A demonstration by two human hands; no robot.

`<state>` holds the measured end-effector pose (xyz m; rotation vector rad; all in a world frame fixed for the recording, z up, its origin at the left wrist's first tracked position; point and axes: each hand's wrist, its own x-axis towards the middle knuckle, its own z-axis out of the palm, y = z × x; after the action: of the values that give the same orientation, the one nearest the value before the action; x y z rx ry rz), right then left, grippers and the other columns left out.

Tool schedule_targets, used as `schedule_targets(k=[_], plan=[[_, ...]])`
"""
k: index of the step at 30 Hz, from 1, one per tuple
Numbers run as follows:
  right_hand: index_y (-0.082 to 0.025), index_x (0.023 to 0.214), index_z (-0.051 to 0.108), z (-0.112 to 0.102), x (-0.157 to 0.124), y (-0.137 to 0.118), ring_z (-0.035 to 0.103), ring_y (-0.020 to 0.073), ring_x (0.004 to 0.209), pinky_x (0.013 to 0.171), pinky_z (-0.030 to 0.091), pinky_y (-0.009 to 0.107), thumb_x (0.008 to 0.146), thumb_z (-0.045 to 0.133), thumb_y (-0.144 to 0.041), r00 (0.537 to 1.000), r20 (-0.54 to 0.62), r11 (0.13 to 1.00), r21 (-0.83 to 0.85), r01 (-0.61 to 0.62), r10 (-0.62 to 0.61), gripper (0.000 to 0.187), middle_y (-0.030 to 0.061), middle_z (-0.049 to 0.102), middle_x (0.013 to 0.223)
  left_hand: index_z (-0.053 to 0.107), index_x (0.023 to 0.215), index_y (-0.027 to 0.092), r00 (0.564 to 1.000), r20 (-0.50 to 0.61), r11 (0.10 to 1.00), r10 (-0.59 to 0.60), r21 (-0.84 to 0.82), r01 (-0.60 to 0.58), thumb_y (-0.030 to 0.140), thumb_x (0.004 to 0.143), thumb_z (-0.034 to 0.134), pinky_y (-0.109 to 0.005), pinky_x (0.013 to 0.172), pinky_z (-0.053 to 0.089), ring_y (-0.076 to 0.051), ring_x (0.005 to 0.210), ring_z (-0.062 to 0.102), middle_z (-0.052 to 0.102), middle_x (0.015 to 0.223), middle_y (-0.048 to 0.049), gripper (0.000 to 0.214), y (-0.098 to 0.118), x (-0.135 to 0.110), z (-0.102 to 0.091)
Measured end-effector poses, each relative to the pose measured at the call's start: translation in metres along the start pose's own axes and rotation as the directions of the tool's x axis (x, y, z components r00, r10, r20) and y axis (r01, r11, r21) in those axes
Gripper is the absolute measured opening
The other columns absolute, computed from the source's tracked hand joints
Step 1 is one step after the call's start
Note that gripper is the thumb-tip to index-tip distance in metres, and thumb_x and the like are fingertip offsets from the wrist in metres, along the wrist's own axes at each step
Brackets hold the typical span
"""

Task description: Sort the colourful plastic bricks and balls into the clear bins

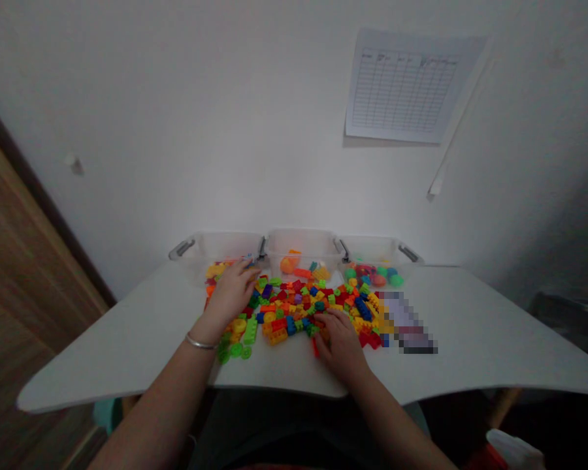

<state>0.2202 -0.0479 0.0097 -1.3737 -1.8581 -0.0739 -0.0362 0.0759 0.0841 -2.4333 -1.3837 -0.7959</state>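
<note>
My left hand (pixel 232 292), with a silver bangle at the wrist, reaches over the near side of the left clear bin (pixel 225 243). Its fingers point forward, thumb apart, and I make out nothing held. Yellow and other coloured pieces (pixel 216 269) show in that bin. My right hand (pixel 342 341) rests at the near edge of a heap of toy building bricks (pixel 294 303), fingers and thumb apart. Beside its thumb lies a red piece (pixel 316 347); orange and green bricks sit under the fingers. Green wheel-like pieces (pixel 236 350) lie below my left wrist.
A middle clear bin (pixel 301 240) holds orange and yellow pieces; a right clear bin (pixel 372 245) holds red and green ones. A pixelated flat object (pixel 411 326) lies right of the heap. The white table (pixel 475 333) meets a wall bearing a printed sheet (pixel 406 91).
</note>
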Motion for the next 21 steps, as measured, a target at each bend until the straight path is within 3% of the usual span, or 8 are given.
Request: schedule_targets(k=[2,5,10,21], plan=[[-0.018,0.113,0.062,0.0,0.0,-0.001,0.054,0.0264,0.115,0.101,0.046,0.046,0.083,0.054,-0.018,1.0,0.009,1.0,-0.001,-0.002,0.002,0.031,0.0103,0.067,0.109,0.066,0.115,0.021,0.998,0.035,0.997,0.059,-0.055,-0.057,0.019,0.085,0.049,-0.049,0.108,0.037,-0.027,0.126,0.048,0.057,0.134,-0.0094,0.035,0.014,-0.012,-0.006],[-0.019,0.113,0.062,0.0,0.0,-0.001,0.054,0.0262,0.115,0.101,0.045,0.045,0.083,0.054,-0.019,1.0,0.017,1.0,0.002,-0.008,0.008,0.031,0.01,0.067,0.11,0.068,0.111,0.024,0.967,0.208,0.981,0.145,-0.155,-0.113,0.014,0.083,0.051,-0.04,0.1,0.044,-0.022,0.112,0.058,0.065,0.123,-0.0063,0.034,0.036,-0.032,-0.014],[-0.019,0.113,0.063,0.001,0.0,-0.002,0.054,0.0251,0.115,0.1,0.046,0.044,0.083,0.054,-0.019,1.0,0.014,1.0,-0.002,-0.021,0.021,0.031,0.0098,0.067,0.11,0.068,0.107,0.025,0.914,0.393,0.994,0.102,-0.003,-0.109,0.018,0.082,0.056,-0.04,0.088,0.045,-0.024,0.099,0.06,0.069,0.104,-0.0067,0.029,0.054,-0.056,-0.015],[-0.018,0.114,0.061,0.001,0.0,-0.003,0.053,0.0264,0.116,0.101,0.045,0.046,0.083,0.054,-0.018,1.0,0.017,1.0,0.023,-0.015,0.015,0.032,0.0103,0.067,0.11,0.066,0.094,0.019,0.921,0.385,0.991,0.061,0.091,-0.103,0.018,0.082,0.05,-0.04,0.079,0.043,-0.027,0.093,0.06,0.068,0.094,-0.0098,0.02,0.059,-0.058,-0.009]])
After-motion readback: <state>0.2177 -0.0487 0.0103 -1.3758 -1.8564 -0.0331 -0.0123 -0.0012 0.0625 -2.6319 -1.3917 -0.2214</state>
